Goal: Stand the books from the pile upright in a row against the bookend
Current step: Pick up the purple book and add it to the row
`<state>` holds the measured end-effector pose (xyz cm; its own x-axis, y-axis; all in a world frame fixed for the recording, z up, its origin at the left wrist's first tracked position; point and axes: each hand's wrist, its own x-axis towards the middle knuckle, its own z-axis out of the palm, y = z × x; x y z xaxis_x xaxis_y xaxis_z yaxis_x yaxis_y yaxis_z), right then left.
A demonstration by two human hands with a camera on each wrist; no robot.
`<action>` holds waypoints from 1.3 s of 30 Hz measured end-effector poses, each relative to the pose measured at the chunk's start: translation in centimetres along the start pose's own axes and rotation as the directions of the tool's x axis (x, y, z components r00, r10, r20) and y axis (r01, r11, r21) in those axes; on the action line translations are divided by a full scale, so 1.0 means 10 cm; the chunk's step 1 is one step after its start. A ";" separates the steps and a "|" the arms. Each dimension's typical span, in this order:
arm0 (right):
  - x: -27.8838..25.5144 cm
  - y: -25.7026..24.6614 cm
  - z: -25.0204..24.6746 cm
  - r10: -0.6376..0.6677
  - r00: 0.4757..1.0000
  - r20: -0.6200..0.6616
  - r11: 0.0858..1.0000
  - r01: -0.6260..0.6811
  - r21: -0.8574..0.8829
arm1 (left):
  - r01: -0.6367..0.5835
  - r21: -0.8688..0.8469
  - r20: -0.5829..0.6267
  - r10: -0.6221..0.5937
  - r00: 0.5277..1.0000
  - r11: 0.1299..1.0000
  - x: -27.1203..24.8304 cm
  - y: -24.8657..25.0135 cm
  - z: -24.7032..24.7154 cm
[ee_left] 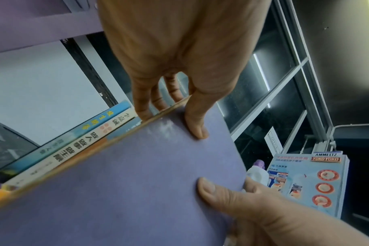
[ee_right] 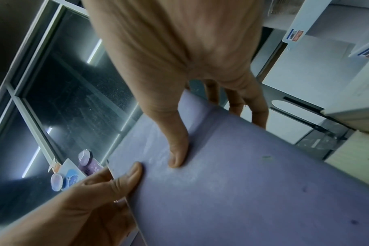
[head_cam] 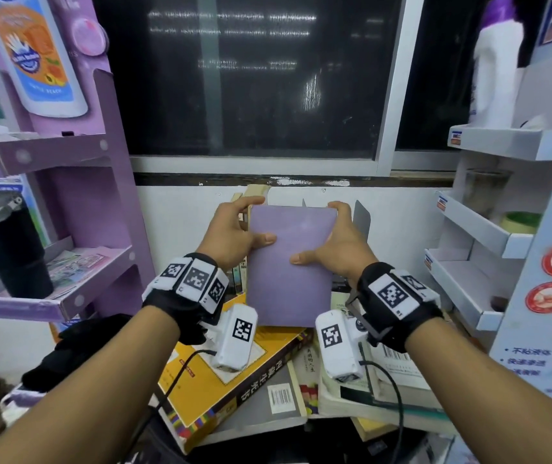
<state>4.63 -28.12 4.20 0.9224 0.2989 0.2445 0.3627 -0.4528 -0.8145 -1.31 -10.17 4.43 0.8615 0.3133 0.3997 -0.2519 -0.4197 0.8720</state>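
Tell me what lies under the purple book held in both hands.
Under the purple book lies the pile: a yellow book and pale paperbacks. Upright spines show beside its left edge. Whatever lies directly beneath its cover is hidden.

Probably a shop; cardboard product display stands [head_cam: 67,155].

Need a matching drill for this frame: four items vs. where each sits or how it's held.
Column 1:
1. plain purple book
2. yellow-covered book
3. black insulated tumbler
4. white plastic bottle

Column 2:
A. top of the right shelf unit
B. gripped by left hand and right hand
C. flat in the pile
D. purple shelf, left

Pairs: 1-B, 2-C, 3-D, 4-A
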 end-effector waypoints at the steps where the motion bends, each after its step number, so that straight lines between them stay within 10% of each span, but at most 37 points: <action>1: -0.02 0.02 0.03 -0.009 1.000 -0.002 1.000 0.009 0.013 | -0.027 0.026 -0.017 0.027 1.000 0.999 -0.01 -0.04 -0.01; 28: -0.07 0.11 0.14 -0.129 0.989 0.068 0.967 0.110 0.232 | 0.030 -0.399 0.078 0.002 0.997 0.917 -0.13 -0.40 0.11; 39: -0.04 -0.18 -0.19 -0.177 0.934 0.311 0.983 0.185 0.003 | 0.147 -0.438 0.193 -0.067 0.979 0.887 -0.02 -0.34 -0.04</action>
<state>3.86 -29.00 6.54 0.7559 0.6204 0.2092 0.5270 -0.3868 -0.7568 -0.86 -8.45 1.50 0.9453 0.1701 0.2782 -0.2898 0.0470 0.9559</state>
